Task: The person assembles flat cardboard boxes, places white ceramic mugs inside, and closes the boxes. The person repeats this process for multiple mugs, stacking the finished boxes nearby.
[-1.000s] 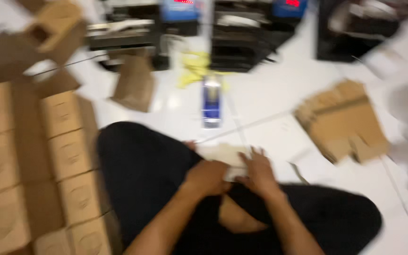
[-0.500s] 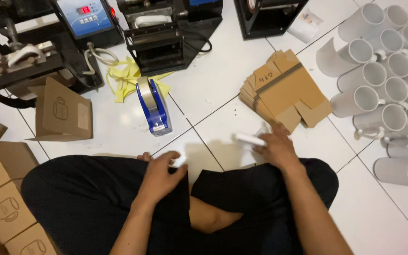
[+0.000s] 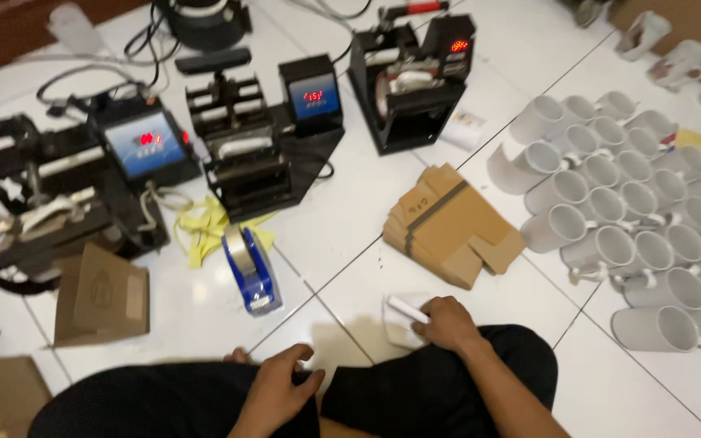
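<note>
I sit cross-legged on a white tiled floor (image 3: 342,227) in black trousers. My right hand (image 3: 446,323) rests low at the front, its fingers closed on the edge of a curled white paper sheet (image 3: 403,316) that lies on the tiles. My left hand (image 3: 279,388) sits on my left knee with the fingers loosely curled, a small white scrap by the fingertips; whether it grips it is unclear. A blue tape dispenser (image 3: 249,269) stands just ahead of my knees. A stack of flat brown cardboard boxes (image 3: 448,227) lies beyond my right hand.
Several white mugs (image 3: 634,219) lie packed together on the right. Three black mug heat presses (image 3: 265,138) with lit displays stand at the back, cables around them. Yellow tape strips (image 3: 204,227) lie near the dispenser. Folded brown boxes (image 3: 99,296) sit at the left.
The view has swung up and to the right, bringing the presses and mugs into sight. My right hand has drawn back toward my knee with the white paper; my left hand stays on my leg.
</note>
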